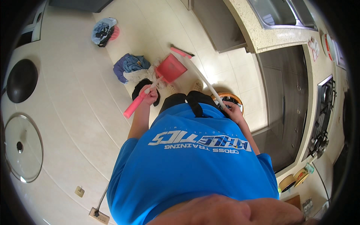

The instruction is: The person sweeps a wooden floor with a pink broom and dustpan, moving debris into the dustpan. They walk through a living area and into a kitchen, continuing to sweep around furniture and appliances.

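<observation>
My left hand (150,96) is closed around the handle of a long-handled dustpan. Its pink grip (135,104) points back past my forearm, and the pink-red pan (171,68) hangs or rests ahead of my feet. In my right hand (234,112) is the white pole of a broom (206,81). The pole slants forward to a narrow pink broom head (181,52) with dark bristles, just beyond the pan. Whether the pan touches the floor cannot be told. Beside the pan lies a heap of clothes (136,64), blue, purple and white lace.
A wicker basket (237,98) stands by my right leg. A lined bin (102,31) sits by the left wall, where a pan (22,81) and a glass lid (24,147) hang. On the right run a counter with a sink (277,14) and a gas stove (323,112).
</observation>
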Action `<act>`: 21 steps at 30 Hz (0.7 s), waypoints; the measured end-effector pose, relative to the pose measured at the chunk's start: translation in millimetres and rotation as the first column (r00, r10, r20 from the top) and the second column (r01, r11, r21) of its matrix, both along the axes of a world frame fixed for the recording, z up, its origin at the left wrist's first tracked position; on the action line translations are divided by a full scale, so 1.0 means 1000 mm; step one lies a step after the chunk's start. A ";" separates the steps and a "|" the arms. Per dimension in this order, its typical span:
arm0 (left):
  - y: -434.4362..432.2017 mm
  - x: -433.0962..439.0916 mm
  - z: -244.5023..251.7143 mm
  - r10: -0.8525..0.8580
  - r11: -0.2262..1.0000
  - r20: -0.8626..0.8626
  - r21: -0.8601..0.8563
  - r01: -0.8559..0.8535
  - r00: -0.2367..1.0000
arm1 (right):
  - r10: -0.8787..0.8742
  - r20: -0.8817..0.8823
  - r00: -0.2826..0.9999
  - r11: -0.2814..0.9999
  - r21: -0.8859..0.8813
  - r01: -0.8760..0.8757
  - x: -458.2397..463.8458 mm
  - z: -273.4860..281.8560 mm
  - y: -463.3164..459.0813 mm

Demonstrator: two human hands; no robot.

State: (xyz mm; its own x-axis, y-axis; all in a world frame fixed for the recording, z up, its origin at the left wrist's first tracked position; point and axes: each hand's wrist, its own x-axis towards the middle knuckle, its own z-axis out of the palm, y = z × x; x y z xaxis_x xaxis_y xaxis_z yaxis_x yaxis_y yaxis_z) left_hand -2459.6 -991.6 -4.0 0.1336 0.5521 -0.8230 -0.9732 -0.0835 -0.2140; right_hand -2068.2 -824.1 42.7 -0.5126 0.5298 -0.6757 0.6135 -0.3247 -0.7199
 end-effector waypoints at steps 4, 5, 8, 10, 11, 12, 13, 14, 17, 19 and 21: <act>-0.019 -0.002 0.031 0.071 0.981 -0.053 0.186 -0.060 0.996 | -0.097 -0.012 0.995 0.989 -0.110 0.095 -0.014 0.000 0.029; -0.022 -0.005 0.038 0.094 0.977 -0.061 0.195 -0.080 0.994 | -0.133 -0.033 0.991 0.980 -0.155 0.126 -0.019 -0.001 0.036; -0.026 -0.009 0.063 0.163 0.964 -0.099 0.228 -0.137 0.982 | -0.174 -0.055 0.983 0.971 -0.175 0.162 -0.045 -0.003 0.053; -0.031 -0.013 0.072 0.203 0.948 -0.105 0.271 -0.169 0.973 | -0.175 -0.043 0.984 0.968 -0.192 0.164 -0.068 -0.001 0.067; -0.033 -0.018 0.076 0.222 0.939 -0.109 0.292 -0.183 0.969 | -0.146 -0.024 0.989 0.974 -0.176 0.140 -0.080 0.001 0.073; -0.034 -0.021 0.079 0.245 0.932 -0.125 0.304 -0.198 0.962 | -0.119 -0.003 0.993 0.980 -0.158 0.117 -0.091 0.002 0.078; -0.034 -0.026 0.083 0.266 0.925 -0.141 0.315 -0.211 0.954 | -0.094 0.019 0.995 0.986 -0.140 0.095 -0.104 0.003 0.083; -0.034 -0.032 0.087 0.286 0.918 -0.157 0.327 -0.224 0.945 | -0.073 0.047 0.996 0.989 -0.122 0.078 -0.115 0.002 0.089; -0.024 -0.054 0.100 0.315 0.923 -0.257 0.307 -0.232 0.913 | 0.026 0.098 0.995 0.997 -0.078 -0.019 -0.153 0.011 0.113; -0.020 -0.076 0.105 0.356 0.916 -0.322 0.309 -0.258 0.878 | 0.076 0.156 0.985 0.997 -0.008 -0.076 -0.181 0.022 0.121; -0.018 -0.104 0.115 0.417 0.889 -0.344 0.350 -0.297 0.841 | 0.089 0.157 0.984 0.995 0.034 -0.095 -0.216 0.031 0.125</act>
